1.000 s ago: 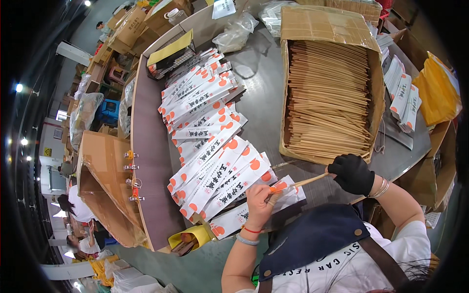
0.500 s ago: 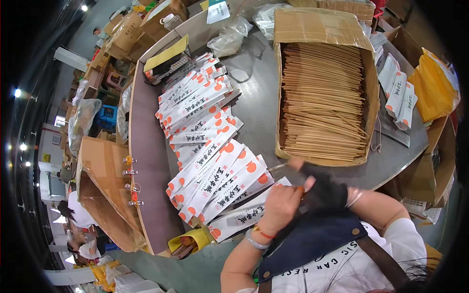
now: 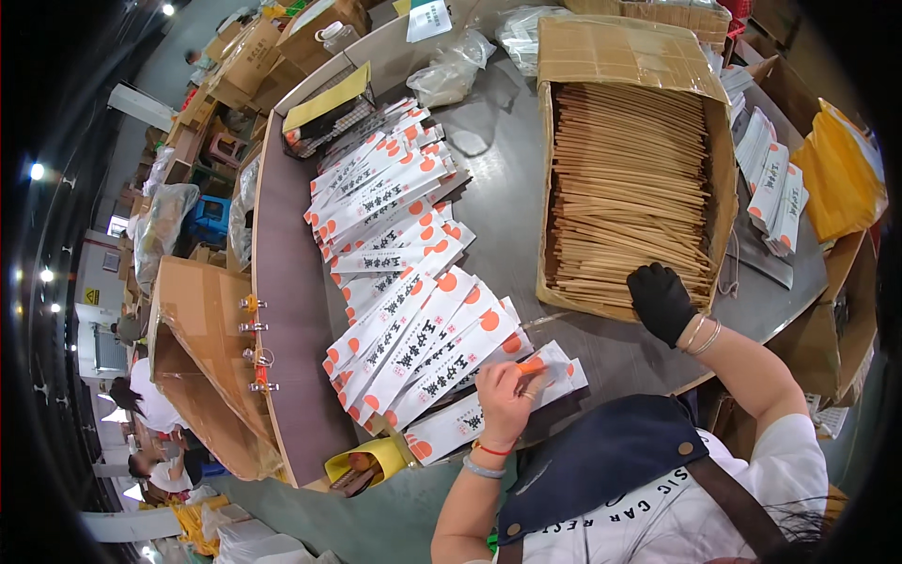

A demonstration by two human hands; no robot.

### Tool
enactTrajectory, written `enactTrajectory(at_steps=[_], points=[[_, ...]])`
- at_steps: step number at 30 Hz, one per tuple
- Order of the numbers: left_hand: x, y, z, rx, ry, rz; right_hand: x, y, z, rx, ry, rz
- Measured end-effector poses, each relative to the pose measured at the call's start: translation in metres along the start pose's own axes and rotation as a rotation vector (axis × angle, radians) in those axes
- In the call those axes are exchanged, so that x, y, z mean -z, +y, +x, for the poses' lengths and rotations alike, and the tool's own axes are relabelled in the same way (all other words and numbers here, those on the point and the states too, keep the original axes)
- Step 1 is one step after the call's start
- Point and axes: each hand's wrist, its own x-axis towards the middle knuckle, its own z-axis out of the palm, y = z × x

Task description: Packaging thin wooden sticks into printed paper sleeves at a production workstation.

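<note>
My bare left hand (image 3: 505,399) is closed, with something small and orange (image 3: 532,365) at its fingertips that I cannot make out. It is over the nearest long white paper sleeve (image 3: 460,423), which has orange dots and black writing. Clear film seems to lie beside those fingers. My right hand (image 3: 660,303), in a black glove, rests at the near edge of a cardboard box (image 3: 631,47), over the wooden sticks (image 3: 625,179) packed inside. What its fingertips do among the sticks is hidden. Many more white sleeves (image 3: 390,258) lie overlapped in a fanned row along the table's left side.
A yellow pouch (image 3: 385,461) stands at the table's near left corner, a wire basket (image 3: 329,108) at the far left. Plastic bags (image 3: 451,70) lie at the back. More sleeves (image 3: 770,183) and a yellow bag (image 3: 836,169) are right of the box. A raised edge (image 3: 305,357) borders the left.
My right hand has parted from my left and moved right and away to the stick box. My left hand has shifted left over the nearest sleeve. The view has shifted slightly.
</note>
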Motion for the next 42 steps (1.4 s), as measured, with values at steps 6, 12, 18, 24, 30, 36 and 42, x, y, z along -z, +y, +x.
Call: enactTrajectory(at_steps=[6,12,18,24,30,36,42], points=[[0.004,0.01,0.01,0.023,0.023,0.005,0.009,0.003,0.003,-0.038,-0.023,0.051],[0.006,0.001,0.003,0.049,-0.035,-0.055,0.059,-0.004,-0.009,0.129,-0.102,0.276],[0.008,-0.003,0.005,0.058,-0.073,-0.171,0.069,-0.012,-0.02,0.194,-0.118,0.415],[0.01,0.0,0.009,0.043,-0.099,-0.168,0.066,-0.012,-0.024,0.206,-0.059,0.374],[0.012,0.001,0.009,0.044,-0.12,-0.163,0.075,-0.012,-0.02,0.244,-0.07,0.321],[0.014,0.049,0.036,-0.24,-0.153,0.003,0.078,-0.048,-0.01,0.317,-0.323,0.337],[0.024,0.057,0.05,-0.342,-0.174,0.167,0.048,-0.053,-0.017,0.047,0.189,1.006]])
